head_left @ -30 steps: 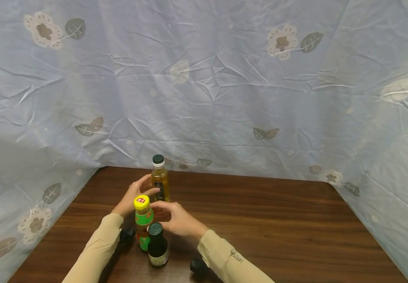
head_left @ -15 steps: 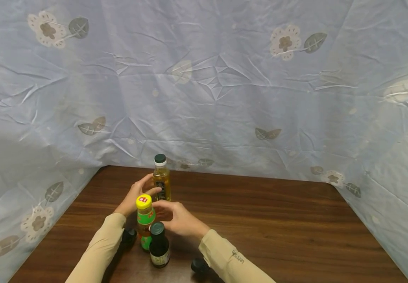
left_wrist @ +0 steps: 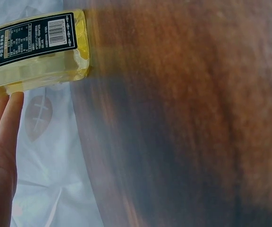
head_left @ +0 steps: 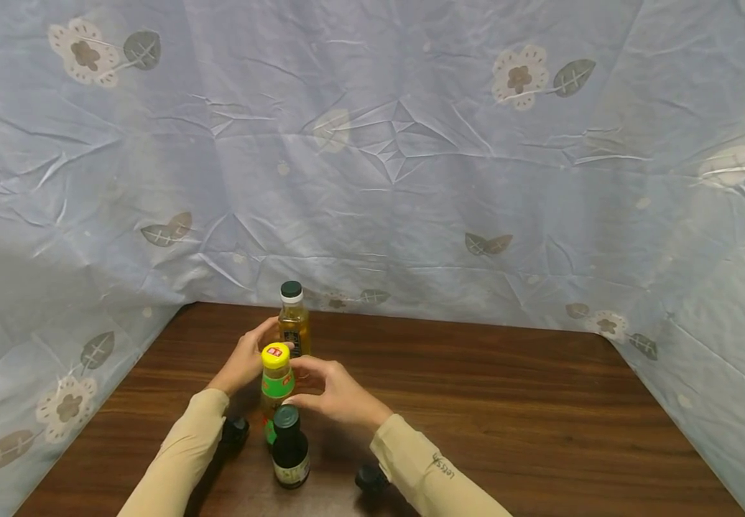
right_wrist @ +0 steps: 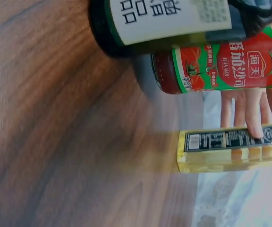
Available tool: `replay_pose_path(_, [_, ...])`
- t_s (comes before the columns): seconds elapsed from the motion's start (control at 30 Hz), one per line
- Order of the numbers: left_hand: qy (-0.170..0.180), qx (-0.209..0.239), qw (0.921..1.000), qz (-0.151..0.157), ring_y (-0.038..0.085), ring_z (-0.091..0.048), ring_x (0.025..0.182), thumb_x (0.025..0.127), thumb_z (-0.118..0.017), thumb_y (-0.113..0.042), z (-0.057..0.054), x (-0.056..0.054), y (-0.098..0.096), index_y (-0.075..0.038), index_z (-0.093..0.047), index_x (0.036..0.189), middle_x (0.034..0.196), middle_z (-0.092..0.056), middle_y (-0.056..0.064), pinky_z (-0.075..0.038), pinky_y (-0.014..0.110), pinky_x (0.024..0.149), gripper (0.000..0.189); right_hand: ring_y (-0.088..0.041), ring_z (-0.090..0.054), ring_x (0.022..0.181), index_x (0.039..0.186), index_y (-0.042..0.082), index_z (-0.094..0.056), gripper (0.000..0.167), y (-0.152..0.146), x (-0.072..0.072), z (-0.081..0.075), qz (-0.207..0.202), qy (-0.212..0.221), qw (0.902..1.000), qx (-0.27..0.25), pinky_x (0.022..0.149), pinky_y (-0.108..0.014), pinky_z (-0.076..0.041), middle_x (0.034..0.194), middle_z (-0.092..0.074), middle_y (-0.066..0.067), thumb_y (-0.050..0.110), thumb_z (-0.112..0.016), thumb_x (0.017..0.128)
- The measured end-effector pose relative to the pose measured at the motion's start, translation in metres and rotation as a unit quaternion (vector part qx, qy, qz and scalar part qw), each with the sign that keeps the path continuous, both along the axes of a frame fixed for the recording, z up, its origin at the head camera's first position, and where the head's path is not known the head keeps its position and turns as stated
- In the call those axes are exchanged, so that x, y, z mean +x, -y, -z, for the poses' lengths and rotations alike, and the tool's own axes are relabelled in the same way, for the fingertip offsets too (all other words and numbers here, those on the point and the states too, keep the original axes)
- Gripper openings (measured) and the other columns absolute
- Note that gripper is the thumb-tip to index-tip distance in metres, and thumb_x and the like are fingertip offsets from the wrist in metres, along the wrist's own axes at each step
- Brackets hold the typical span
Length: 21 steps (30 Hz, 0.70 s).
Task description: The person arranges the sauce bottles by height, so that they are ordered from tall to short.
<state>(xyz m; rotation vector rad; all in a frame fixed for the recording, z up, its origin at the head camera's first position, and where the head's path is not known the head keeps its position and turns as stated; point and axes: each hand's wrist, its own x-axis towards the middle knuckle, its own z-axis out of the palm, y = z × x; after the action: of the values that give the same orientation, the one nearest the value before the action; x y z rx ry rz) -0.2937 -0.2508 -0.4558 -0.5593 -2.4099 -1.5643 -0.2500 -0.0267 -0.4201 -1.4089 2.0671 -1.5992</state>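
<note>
My left hand [head_left: 247, 361] grips a clear bottle of yellow liquid [head_left: 294, 316] with a dark green cap, at the back left of the table. In the right wrist view its thumb lies across the label and the other fingers sit behind. My right hand [head_left: 340, 395] holds a ketchup bottle [head_left: 276, 388] by its upper part, thumb and fingers on either side. This bottle has a yellow cap and a red and green label [right_wrist: 249, 66]. Closest to me, a dark sauce bottle [head_left: 291, 456] with a pale label stands upright, partly hiding the ketchup bottle's base.
The dark wood table [head_left: 488, 416] extends to the right. A pale floral cloth [head_left: 372, 215] hangs behind it and along both sides. Black devices [head_left: 371, 477] sit under both wrists.
My right hand has moved the ketchup bottle a little right and away from me, toward the bottle of yellow liquid. The left hand and the dark sauce bottle have stayed in place.
</note>
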Motion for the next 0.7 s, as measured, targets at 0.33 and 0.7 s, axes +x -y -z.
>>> replay_pose_path(0.33, [-0.001, -0.004, 1.0, -0.002, 0.047, -0.055, 0.118, 0.093, -0.061, 0.007, 0.001, -0.001, 0.0, 0.01, -0.04, 0.142, 0.131, -0.053, 0.033, -0.048, 0.053, 0.095, 0.053, -0.019, -0.06, 0.116, 0.133, 0.003, -0.056, 0.048, -0.019, -0.001, -0.01, 0.023, 0.039, 0.9989, 0.005, 0.1, -0.037, -0.048, 0.126, -0.063, -0.011, 0.001, -0.072, 0.088])
replay_pose_path(0.7, [0.021, 0.003, 0.9998, 0.005, 0.041, -0.057, 0.119, 0.094, -0.068, -0.016, 0.0, -0.003, -0.002, -0.006, -0.047, 0.143, 0.132, -0.057, 0.024, -0.049, 0.052, 0.095, 0.055, -0.022, -0.06, 0.116, 0.135, 0.005, -0.055, 0.049, -0.039, -0.019, -0.007, 0.065, 0.021, 0.9976, 0.012, 0.1, -0.038, -0.047, 0.128, -0.062, -0.009, 0.005, -0.073, 0.089])
